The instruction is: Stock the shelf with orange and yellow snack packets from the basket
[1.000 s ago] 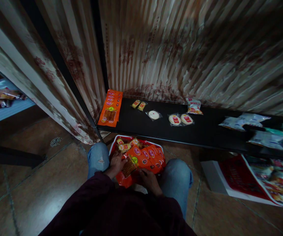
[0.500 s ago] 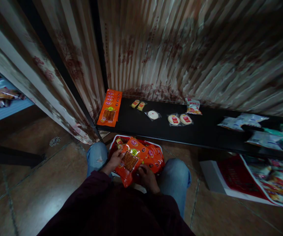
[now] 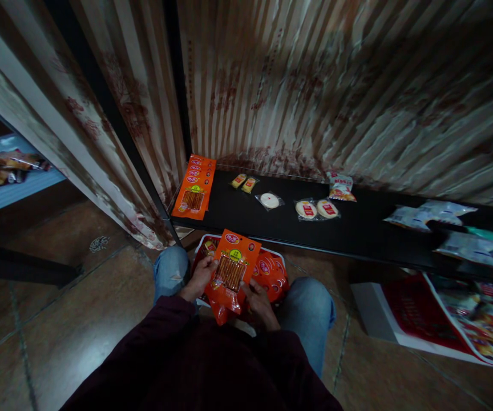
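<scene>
Between my hands is an orange snack packet (image 3: pixel 230 268) with a clear window showing brown sticks. My left hand (image 3: pixel 201 278) is closed on its left edge, thumb on the front. My right hand (image 3: pixel 260 302) grips its lower right side, fingers partly bent over the front. Below it stands a red basket (image 3: pixel 284 264) with a white rim, between my knees. More orange packets (image 3: pixel 271 274) lie in the basket, on the right, and a small yellow packet (image 3: pixel 209 246) shows at its left. The basket's bottom is hidden.
Ahead runs a low black shelf (image 3: pixel 267 234). On it lie stacked orange packets (image 3: pixel 194 188), yellow packets (image 3: pixel 243 182), round white packets (image 3: pixel 317 209), an upright snack bag (image 3: pixel 341 186) and several pale bags (image 3: pixel 430 214). A red-and-white box (image 3: pixel 413 308) stands right. A black post (image 3: pixel 118 120) rises left.
The orange packet has been lifted and straightened, so its front now faces me more squarely. My right hand has moved up along its side, and the view has shifted slightly.
</scene>
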